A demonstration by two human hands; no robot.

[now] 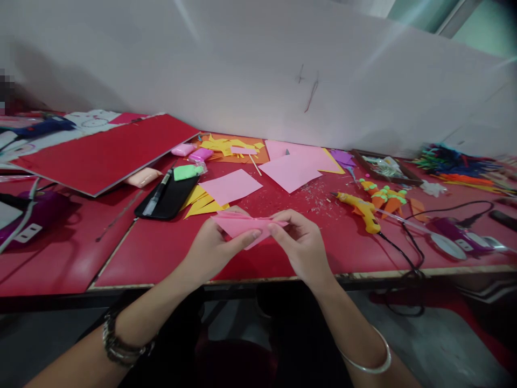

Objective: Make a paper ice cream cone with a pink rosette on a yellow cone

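A folded piece of pink paper (242,226) is held between my two hands, just above the front part of the red table. My left hand (218,242) pinches its left side, thumb lying across the near face. On the right side, my right hand (302,242) grips the paper between thumb and fingers. The fingers behind the sheet are partly hidden. Beyond my hands lie a flat pink sheet (232,187), some yellow paper pieces (204,206) and a larger pink sheet (290,172).
A yellow glue gun (361,210) with a black cord lies to the right, beside orange carrot-shaped pieces (390,199). A black phone (169,196) carries a pen and a green packet (188,172). Left stands a red board (109,151); a purple power strip (464,234) sits far right.
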